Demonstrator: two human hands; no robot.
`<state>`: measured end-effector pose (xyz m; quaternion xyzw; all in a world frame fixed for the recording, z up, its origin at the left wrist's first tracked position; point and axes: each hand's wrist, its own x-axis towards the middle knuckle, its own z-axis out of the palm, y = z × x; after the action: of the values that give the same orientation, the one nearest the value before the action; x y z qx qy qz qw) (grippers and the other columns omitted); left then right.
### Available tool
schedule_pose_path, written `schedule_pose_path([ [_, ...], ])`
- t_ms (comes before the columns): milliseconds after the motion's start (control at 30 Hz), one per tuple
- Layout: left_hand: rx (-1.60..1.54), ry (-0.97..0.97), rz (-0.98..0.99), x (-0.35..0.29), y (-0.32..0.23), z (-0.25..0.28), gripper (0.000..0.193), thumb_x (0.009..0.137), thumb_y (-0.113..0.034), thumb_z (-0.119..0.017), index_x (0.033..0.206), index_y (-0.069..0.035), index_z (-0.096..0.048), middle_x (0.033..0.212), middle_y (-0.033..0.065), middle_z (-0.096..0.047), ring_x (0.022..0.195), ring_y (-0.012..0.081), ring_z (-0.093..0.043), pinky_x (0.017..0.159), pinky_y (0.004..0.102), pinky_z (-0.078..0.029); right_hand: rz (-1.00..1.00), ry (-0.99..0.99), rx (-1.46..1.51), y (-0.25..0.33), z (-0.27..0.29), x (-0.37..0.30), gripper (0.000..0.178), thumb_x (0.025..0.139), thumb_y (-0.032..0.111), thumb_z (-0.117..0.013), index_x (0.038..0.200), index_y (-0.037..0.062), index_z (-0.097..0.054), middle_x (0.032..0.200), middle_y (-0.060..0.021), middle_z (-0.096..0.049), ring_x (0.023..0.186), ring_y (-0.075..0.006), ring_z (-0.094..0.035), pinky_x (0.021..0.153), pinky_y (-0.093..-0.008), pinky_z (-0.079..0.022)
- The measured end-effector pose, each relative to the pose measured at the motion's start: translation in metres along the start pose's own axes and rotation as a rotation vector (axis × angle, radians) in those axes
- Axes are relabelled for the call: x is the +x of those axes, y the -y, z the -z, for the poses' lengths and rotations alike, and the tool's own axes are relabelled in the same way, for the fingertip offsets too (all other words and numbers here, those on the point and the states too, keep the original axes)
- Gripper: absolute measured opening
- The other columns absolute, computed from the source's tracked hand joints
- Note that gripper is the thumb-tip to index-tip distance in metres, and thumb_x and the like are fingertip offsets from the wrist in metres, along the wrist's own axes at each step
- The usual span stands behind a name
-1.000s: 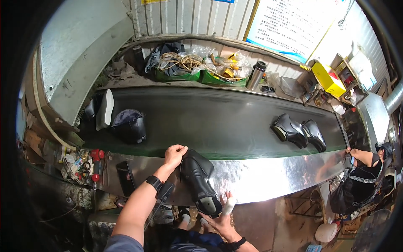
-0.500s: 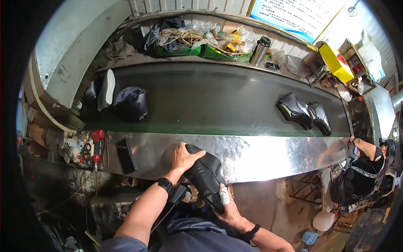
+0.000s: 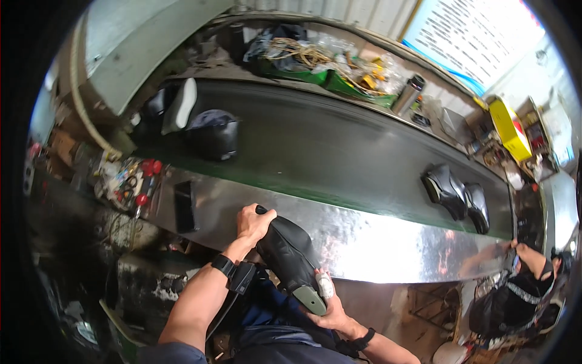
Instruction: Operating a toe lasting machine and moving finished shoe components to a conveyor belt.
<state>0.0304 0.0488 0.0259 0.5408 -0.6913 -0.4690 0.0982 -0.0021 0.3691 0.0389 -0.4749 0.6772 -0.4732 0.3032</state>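
Note:
A black leather boot slants across the near edge of the metal worktop, over my lap. My left hand is closed round its far end, the thumb lying across the top. Under the near end my right hand supports it, with a white wrapped thumb along the side. That near end shows a flat grey-green face with a small dark hole. The fingers beneath the boot are mostly hidden.
The metal worktop holds a flat black object and mixed tools at left. Behind runs a dark conveyor belt, bearing black shoes at right, a white sole and a dark rounded piece. A person works at far right.
The boot has tipped in my hands, bringing its grey-green near face into view. My left hand has shifted slightly left. The whole view has turned, so the bench now slopes down to the right.

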Motion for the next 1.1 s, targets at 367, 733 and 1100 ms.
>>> schedule_pose_path([
  [367, -0.199, -0.314, -0.272, -0.121, -0.011, 0.171, 0.038, 0.079, -0.035, -0.080, 0.093, 0.000, -0.071, 0.075, 0.0152, -0.071, 0.072, 0.0194, -0.069, 0.071, 0.0361, -0.053, -0.616, 0.236, 0.550, 0.102, -0.013, 0.109, 0.080, 0.102, 0.041, -0.066, 0.155, -0.0075, -0.030, 0.149, -0.0199, -0.048, 0.137, -0.0242, -0.046, 0.114, -0.0343, -0.036],
  [733, -0.614, -1.030, -0.041, -0.314, 0.133, 0.375, 0.026, 0.096, -0.027, -0.065, 0.092, -0.001, -0.065, 0.085, 0.0038, -0.063, 0.086, 0.0136, -0.054, 0.080, 0.0318, -0.042, -0.184, 0.494, 0.482, 0.237, -0.237, 0.087, 0.013, 0.101, 0.011, -0.069, 0.103, -0.0021, -0.065, 0.088, 0.0031, -0.066, 0.080, -0.0034, -0.054, 0.070, -0.0214, -0.043],
  [1100, -1.229, -1.073, -0.486, -0.490, 0.269, 0.494, 0.035, 0.111, -0.021, -0.049, 0.133, 0.002, -0.061, 0.118, 0.0068, -0.071, 0.107, 0.0162, -0.067, 0.097, 0.0316, -0.053, -0.350, 0.856, 0.753, 0.356, -0.446, 0.022, 0.021, 0.096, 0.021, -0.077, 0.100, 0.0016, -0.072, 0.088, -0.0008, -0.072, 0.071, -0.0067, -0.060, 0.064, -0.0246, -0.049],
])
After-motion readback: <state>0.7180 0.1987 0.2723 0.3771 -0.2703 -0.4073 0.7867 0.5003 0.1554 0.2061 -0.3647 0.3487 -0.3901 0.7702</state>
